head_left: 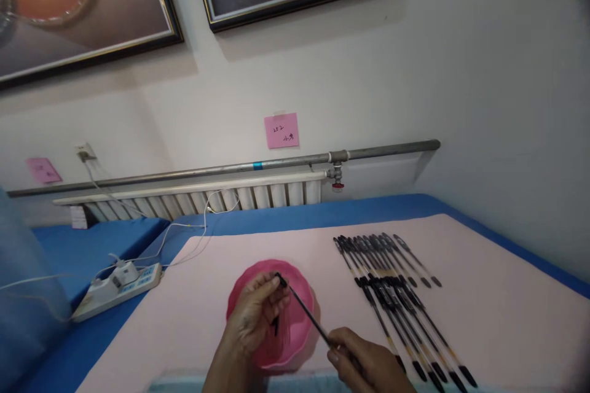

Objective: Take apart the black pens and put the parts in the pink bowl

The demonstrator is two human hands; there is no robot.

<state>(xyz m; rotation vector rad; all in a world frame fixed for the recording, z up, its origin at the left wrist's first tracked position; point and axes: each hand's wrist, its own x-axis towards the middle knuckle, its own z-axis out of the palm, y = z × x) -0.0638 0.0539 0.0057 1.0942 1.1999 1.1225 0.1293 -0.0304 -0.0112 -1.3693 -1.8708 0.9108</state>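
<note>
My left hand [259,310] is closed over the pink bowl, pinching a small black piece [280,280] between thumb and fingers. A second dark, narrow bit shows below those fingers; I cannot tell whether it is held. My right hand [364,359], fingers wrapped round, grips one end of a slim dark stick [310,314]. The stick slants up to the left, and its far end reaches the black piece. Under my left hand, the pink bowl [302,279] has a wavy rim; the hand hides much of its inside.
Several slim sticks with black ends lie in an upper row [380,252] and a lower row [410,319] on the pink sheet [498,295]. A power strip [117,288] with plugs and white cables sits at the left. Behind the blue table edge [359,207] stands a radiator [249,196].
</note>
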